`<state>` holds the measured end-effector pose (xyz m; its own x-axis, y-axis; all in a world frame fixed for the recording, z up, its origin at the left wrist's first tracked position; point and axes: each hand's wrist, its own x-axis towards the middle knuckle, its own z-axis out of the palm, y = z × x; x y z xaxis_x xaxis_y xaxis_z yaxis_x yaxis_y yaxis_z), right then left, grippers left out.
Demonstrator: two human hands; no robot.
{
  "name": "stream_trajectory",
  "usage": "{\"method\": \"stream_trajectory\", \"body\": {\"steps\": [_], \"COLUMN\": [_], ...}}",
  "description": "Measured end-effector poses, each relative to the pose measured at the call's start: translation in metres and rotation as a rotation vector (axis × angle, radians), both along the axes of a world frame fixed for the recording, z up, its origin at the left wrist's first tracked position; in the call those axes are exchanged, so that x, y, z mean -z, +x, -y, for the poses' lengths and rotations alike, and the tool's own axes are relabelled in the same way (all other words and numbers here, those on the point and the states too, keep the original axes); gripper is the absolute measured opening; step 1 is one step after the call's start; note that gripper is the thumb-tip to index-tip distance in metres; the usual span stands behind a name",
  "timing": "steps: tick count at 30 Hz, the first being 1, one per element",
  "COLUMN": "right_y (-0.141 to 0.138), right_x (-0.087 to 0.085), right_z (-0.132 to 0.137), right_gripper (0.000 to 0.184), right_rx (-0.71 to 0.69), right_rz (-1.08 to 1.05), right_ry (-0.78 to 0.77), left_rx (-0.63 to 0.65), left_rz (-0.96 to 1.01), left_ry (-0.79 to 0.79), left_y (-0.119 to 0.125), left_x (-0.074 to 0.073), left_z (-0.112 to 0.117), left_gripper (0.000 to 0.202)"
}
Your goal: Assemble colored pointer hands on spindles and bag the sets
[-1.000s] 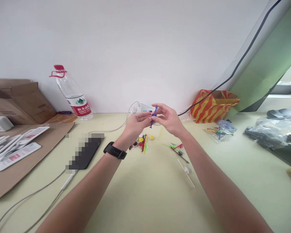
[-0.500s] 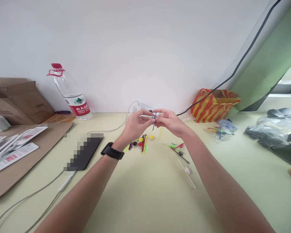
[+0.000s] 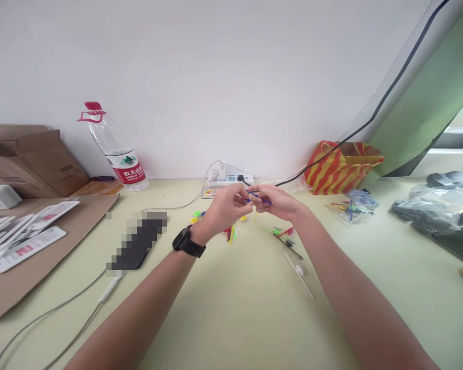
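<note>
My left hand [image 3: 228, 206] and my right hand [image 3: 278, 203] meet above the middle of the table, both with pinched fingers. Between them is a small, thin blue plastic piece [image 3: 265, 201], gripped from both sides; the fingers cover much of its shape. Below my left hand lies a pile of coloured plastic sticks [image 3: 230, 236], partly hidden. Small green and yellow round pieces [image 3: 196, 215] sit left of that hand. Near my right forearm rest thin green, black and red plastic parts [image 3: 282, 237] and a white stick [image 3: 299, 275] with a whitish disc beside it.
A power strip [image 3: 231, 178] with cables stands against the wall. On the left are a large water bottle [image 3: 129, 167], a dark phone-like device [image 3: 148, 241], and a cardboard box [image 3: 38, 164]. A striped bag [image 3: 332, 167] and a plastic packet of parts [image 3: 347, 211] are on the right.
Both hands have come slightly lower and to the right. The blue piece has turned from nearly upright to lying more sideways. The power strip is less covered now.
</note>
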<state>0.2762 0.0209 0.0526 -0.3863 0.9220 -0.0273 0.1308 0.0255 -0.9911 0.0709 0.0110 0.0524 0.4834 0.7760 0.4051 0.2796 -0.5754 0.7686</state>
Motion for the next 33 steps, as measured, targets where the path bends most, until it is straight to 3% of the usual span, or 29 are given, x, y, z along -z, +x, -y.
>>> {"method": "stream_trajectory", "body": {"steps": [3, 5, 9, 12, 15, 18, 22, 27, 30, 33], "right_y": [0.019, 0.029, 0.031, 0.019, 0.008, 0.007, 0.020, 0.042, 0.050, 0.049], "right_x": [0.016, 0.028, 0.044, 0.049, 0.052, 0.054, 0.048, 0.021, 0.004, -0.004], "right_z": [-0.010, -0.015, -0.018, -0.017, -0.016, -0.016, -0.019, -0.014, -0.003, 0.005], "right_gripper": [0.026, 0.023, 0.015, 0.023, 0.034, 0.028, 0.024, 0.018, 0.029, 0.029], "right_rx": [0.167, 0.226, 0.243, 0.243, 0.242, 0.230, 0.209, 0.194, 0.072, -0.117], "right_rz": [0.531, 0.736, 0.876, 0.927, 0.962, 0.998, 1.027, 1.024, 1.011, 1.018], "right_ry": [0.096, 0.115, 0.129, 0.163, 0.202, 0.206, 0.185, 0.181, 0.110, -0.067], "left_rx": [0.055, 0.087, 0.093, 0.068, 0.056, 0.003, -0.073, -0.104, -0.120, -0.110], "left_rz": [-0.123, -0.241, -0.410, -0.450, -0.475, -0.570, -0.711, -0.808, -0.889, -0.959], "left_ry": [0.103, 0.186, 0.171, 0.165, 0.220, 0.316, 0.379, 0.404, 0.329, 0.265], "left_y": [0.006, 0.011, 0.014, 0.010, 0.007, 0.007, 0.010, 0.017, 0.024, 0.029], "left_x": [0.015, 0.025, 0.038, 0.040, 0.039, 0.041, 0.044, 0.029, 0.021, 0.023], "left_z": [0.004, 0.009, 0.014, 0.011, 0.007, 0.004, 0.004, 0.018, 0.033, 0.045], "left_gripper": [0.012, 0.016, 0.013, 0.009, 0.012, 0.020, 0.028, 0.026, 0.022, 0.033]}}
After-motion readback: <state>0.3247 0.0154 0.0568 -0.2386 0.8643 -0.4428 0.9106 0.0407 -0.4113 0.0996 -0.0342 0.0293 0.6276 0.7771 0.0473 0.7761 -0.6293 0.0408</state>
